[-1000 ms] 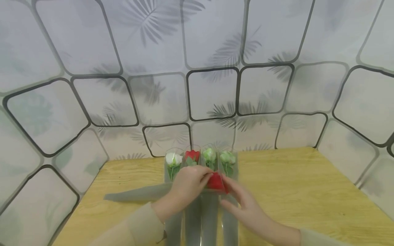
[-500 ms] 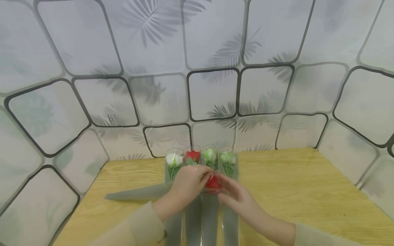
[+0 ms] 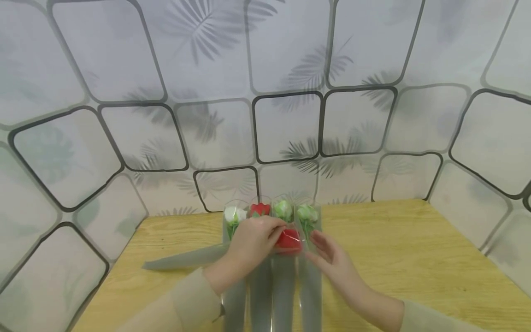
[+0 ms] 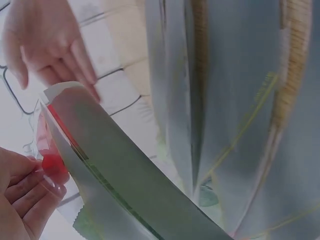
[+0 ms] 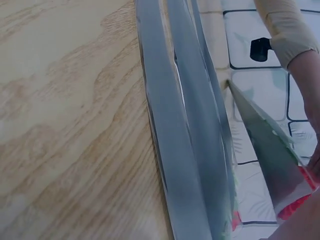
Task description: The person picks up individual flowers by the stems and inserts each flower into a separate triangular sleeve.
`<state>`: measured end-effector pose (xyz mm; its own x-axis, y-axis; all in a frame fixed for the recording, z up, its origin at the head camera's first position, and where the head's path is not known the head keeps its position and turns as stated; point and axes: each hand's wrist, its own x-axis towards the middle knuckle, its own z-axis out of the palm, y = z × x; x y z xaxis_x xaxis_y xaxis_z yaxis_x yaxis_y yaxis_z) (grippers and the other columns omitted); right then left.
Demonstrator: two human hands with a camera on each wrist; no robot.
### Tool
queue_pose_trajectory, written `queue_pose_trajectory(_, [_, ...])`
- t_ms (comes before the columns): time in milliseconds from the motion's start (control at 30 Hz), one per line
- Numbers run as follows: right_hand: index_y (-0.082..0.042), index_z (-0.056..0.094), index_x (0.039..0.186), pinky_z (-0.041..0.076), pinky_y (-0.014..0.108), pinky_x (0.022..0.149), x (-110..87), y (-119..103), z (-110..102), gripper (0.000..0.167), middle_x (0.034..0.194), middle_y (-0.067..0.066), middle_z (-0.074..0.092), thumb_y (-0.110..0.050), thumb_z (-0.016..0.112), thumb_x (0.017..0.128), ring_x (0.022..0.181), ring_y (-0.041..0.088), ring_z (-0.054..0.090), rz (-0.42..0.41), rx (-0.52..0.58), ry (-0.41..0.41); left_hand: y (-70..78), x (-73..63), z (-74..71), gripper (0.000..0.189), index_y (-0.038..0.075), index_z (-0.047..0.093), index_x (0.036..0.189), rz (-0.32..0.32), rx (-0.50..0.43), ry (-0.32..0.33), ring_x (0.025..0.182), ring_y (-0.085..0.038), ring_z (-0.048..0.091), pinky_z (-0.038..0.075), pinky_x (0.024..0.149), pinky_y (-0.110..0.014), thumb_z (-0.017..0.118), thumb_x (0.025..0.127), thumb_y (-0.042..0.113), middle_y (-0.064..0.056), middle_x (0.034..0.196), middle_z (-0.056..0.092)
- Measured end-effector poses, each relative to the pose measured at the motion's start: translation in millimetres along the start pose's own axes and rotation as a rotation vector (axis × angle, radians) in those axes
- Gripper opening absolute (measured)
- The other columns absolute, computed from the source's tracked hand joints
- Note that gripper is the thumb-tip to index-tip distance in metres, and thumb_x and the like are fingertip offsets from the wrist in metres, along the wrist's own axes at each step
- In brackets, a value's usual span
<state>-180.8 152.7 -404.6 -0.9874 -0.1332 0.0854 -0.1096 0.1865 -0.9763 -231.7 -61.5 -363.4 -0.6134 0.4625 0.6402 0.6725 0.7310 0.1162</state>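
My left hand (image 3: 254, 237) pinches the clear plastic at the mouth of a grey sleeve (image 3: 186, 258) that holds a red rose (image 3: 289, 240). The sleeve lies sideways above the other wrapped flowers, its narrow end pointing left. In the left wrist view the thumb and fingers (image 4: 37, 172) grip the film right beside the red petals. Just right of the rose, my right hand (image 3: 333, 265) hovers with loosely bent fingers, holding nothing. That same palm shows beyond the sleeve's mouth in the left wrist view. Part of the sleeve is hidden behind my left hand.
Side by side on the wooden table (image 3: 394, 258) lie several sleeved flowers: a white rose (image 3: 234, 215), a red rose (image 3: 260, 209) and two pale green ones (image 3: 283, 210). Their grey sleeves (image 3: 260, 295) run toward me. A patterned wall covering (image 3: 286, 129) stands behind.
My right hand has drawn away to the right from the red rose, which its fingers were touching. My left hand keeps its pinch and has risen slightly with the sleeve.
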Motion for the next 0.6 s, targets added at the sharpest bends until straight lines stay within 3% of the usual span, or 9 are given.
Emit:
queue_pose_trajectory(167, [0.012, 0.037, 0.156, 0.042, 0.058, 0.122, 2.3, 5.8, 3.3, 0.068, 0.160, 0.033, 0.044, -0.017, 0.067, 0.103, 0.147, 0.049, 0.048, 0.111, 0.014, -0.003, 6.3, 5.1, -1.9, 0.007, 0.016, 0.084, 0.099, 0.020, -0.002, -0.002, 0.081, -0.014, 0.080, 0.065, 0.071, -0.031, 0.083, 0.092, 0.014, 0.002, 0.092, 0.083])
queue_pose_trajectory(267, [0.010, 0.044, 0.153, 0.044, 0.060, 0.120, 3.5, 8.6, 7.5, 0.064, 0.153, 0.030, 0.055, -0.020, 0.068, 0.102, 0.141, 0.044, 0.057, 0.156, 0.049, -0.012, 10.2, 7.5, -1.6, 0.008, 0.016, 0.084, 0.099, 0.036, -0.009, 0.010, 0.082, -0.013, 0.080, 0.065, 0.072, -0.031, 0.083, 0.092, 0.014, 0.002, 0.092, 0.084])
queue_pose_trajectory(433, [0.007, 0.060, 0.139, 0.051, 0.050, 0.111, 4.8, 13.0, 14.5, 0.048, 0.136, 0.019, 0.071, -0.021, 0.069, 0.101, 0.126, 0.026, 0.066, 0.191, 0.080, -0.014, 16.0, 9.7, -0.3, 0.009, 0.018, 0.084, 0.100, 0.068, -0.015, 0.033, 0.084, -0.010, 0.080, 0.064, 0.070, -0.028, 0.084, 0.091, 0.016, 0.004, 0.093, 0.084])
queue_pose_trajectory(600, [0.014, 0.048, 0.148, 0.051, 0.049, 0.117, 7.3, 15.8, 14.7, 0.058, 0.146, 0.024, 0.063, -0.024, 0.062, 0.106, 0.128, 0.020, 0.065, 0.205, 0.182, -0.077, 19.9, 9.0, -0.6, 0.010, 0.018, 0.084, 0.102, 0.082, -0.009, 0.016, 0.085, -0.009, 0.080, 0.064, 0.070, -0.027, 0.084, 0.092, 0.020, 0.004, 0.094, 0.084])
